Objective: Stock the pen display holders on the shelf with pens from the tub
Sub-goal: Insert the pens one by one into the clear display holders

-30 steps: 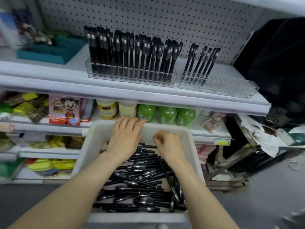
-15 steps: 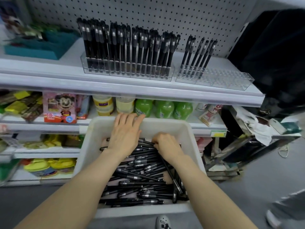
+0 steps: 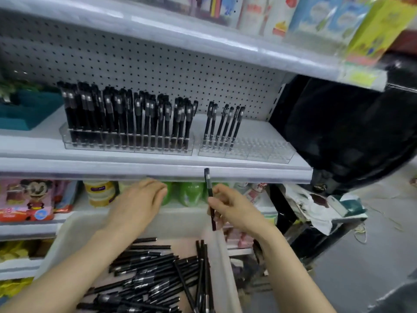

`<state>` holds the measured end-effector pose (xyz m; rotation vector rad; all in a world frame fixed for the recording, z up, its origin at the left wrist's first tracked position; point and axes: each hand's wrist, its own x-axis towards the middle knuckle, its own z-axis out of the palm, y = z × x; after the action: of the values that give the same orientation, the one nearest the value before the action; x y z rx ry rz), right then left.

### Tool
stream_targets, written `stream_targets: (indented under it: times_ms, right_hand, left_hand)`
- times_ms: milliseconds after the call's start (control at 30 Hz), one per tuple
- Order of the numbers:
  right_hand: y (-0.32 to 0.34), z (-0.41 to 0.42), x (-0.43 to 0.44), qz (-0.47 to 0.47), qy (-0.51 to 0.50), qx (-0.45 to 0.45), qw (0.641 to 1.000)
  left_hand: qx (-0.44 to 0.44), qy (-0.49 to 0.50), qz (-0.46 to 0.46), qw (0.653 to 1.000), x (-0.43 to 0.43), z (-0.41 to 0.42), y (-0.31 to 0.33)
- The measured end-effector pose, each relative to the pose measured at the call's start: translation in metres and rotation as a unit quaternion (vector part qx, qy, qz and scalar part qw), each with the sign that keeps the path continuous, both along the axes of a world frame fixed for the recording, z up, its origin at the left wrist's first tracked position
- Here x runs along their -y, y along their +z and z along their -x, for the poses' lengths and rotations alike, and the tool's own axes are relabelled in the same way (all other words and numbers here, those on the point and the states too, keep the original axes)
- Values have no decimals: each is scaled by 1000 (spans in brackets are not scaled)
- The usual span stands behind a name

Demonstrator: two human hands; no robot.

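One black pen point(image 3: 208, 184) is out of the tub, held near upright w/ the cap end on top, just below the front lip of the shelf point(image 3: 158, 169). R hand point(image 3: 232, 210) pinches it at mid-barrel btwn thumb & fingertips, prob so the tip end can drop straight into a slot. L hand point(image 3: 137, 204) hovers over the far end of the tub point(image 3: 74, 231), fingers relaxed, gripping nothing I can see. Can't tell if it touches the rim; my guess is it's ready for the next grab. Under the arms, loose pens point(image 3: 153, 281) lie criss-cross in the white tub, plenty left. Up on the shelf are two clear holders side by side. The left-side holder point(image 3: 126, 146) is packed w/ standing pens. The right-side holder point(image 3: 259, 151) has only a short row at its left end, other slots bare, so I'd say this pen goes in the next free slot beside that row. Behind them is white pegboard point(image 3: 158, 71), w/ a teal tray point(image 3: 27, 111) at far left of the same shelf. Lower down sit green bottles point(image 3: 191, 193) & a cartoon box point(image 3: 27, 199). To the right, dark cloth point(image 3: 349, 132) hangs by the unit, w/ grey floor point(image 3: 361, 267) beyond.
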<state>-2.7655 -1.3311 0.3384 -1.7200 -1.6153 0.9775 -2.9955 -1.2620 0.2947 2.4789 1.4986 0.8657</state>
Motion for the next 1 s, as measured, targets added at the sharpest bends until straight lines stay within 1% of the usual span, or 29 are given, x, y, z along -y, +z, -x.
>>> stream_targets:
  times_ms: [33,100,233,300,333,400,467,600,700,833,933,1000]
  right_hand:
    - [5,-11,-4,-22,-23,-24,999]
    - [15,-34,-12,-64,-66,-44,995]
    - [38,-84,-34,-162,-137,-27,977]
    - [50,-103,-45,-212,-155,-47,964]
    - [56,-111,-51,-230,-170,-53,957]
    - [66,-122,-63,-259,-196,-59,944]
    - [75,-128,-78,-287,-211,-62,932]
    - [86,-127,-106,-330,-230,-52,914]
    - [87,-122,-124,-355,-227,2,907]
    - [77,-119,-147,-349,-207,71,911]
    - [62,-120,-156,-331,-183,118,918]
    - [49,-120,-159,-299,-174,144,927]
  left_hand:
    - [0,-19,-13,1000,-5,-14,10]
    - [-7,-53,-45,998,-16,-43,28]
    - [-37,-92,-114,988,-40,-102,61]
    - [-62,-101,-144,982,-55,-126,71]
    - [-88,-95,-155,979,-62,-136,72]
    - [-141,-73,-163,974,-75,-149,69]
    - [-171,-54,-149,972,-83,-157,61]
    - [-187,-37,-136,972,-83,-163,49]
    - [-182,-32,-132,974,-79,-164,48]
    - [-171,-32,-130,976,-78,-165,47]
    - [-162,-30,-133,977,-79,-167,46]
    - [-166,-27,-134,977,-78,-167,46]
